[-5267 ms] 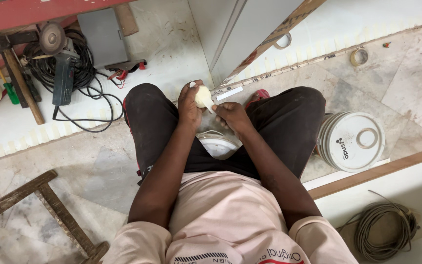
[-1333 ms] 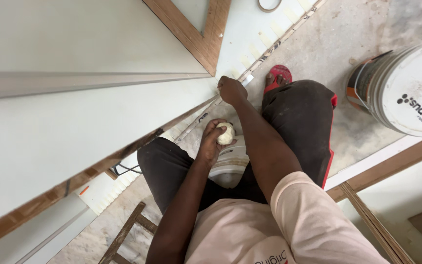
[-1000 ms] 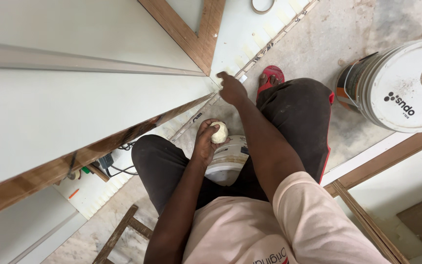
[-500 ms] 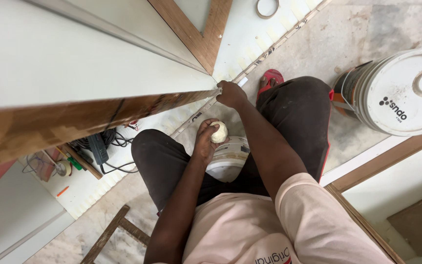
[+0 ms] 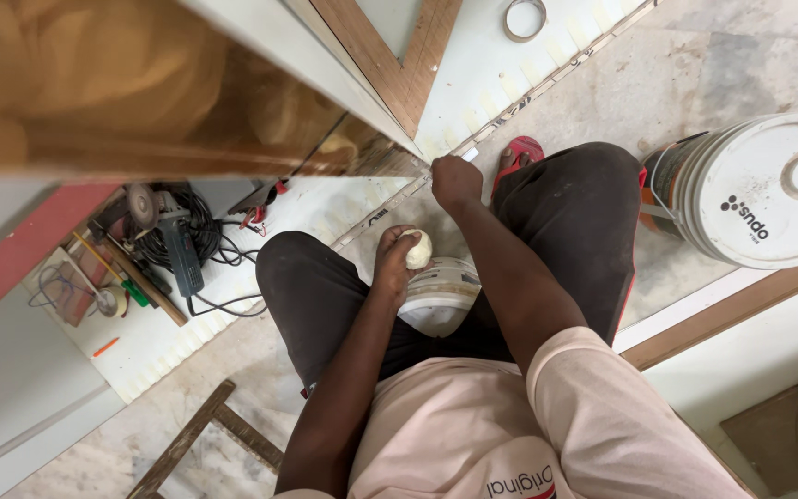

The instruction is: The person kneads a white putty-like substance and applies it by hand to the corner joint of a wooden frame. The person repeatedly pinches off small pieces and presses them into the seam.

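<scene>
Now, seen from the head camera, the left hand [image 5: 397, 263] curls its grip around a pale lump of putty [image 5: 417, 249] above a small white tub [image 5: 441, 294] between the knees. The right hand [image 5: 454, 181], at one o'clock of it, is fisted against the wooden board edge [image 5: 376, 157]. Since half a second ago, the board looms closer, blurred. A white bucket [image 5: 768, 189] stands at three o'clock, power tools [image 5: 173, 245] at nine.

Seated person working at a white board's edge.
Left hand [image 5: 394, 263] grips a pale putty lump [image 5: 417, 249] above a small white tub [image 5: 441, 294]; right hand [image 5: 454, 180] presses the white wood-trimmed board [image 5: 473, 83] at its edge.
</scene>
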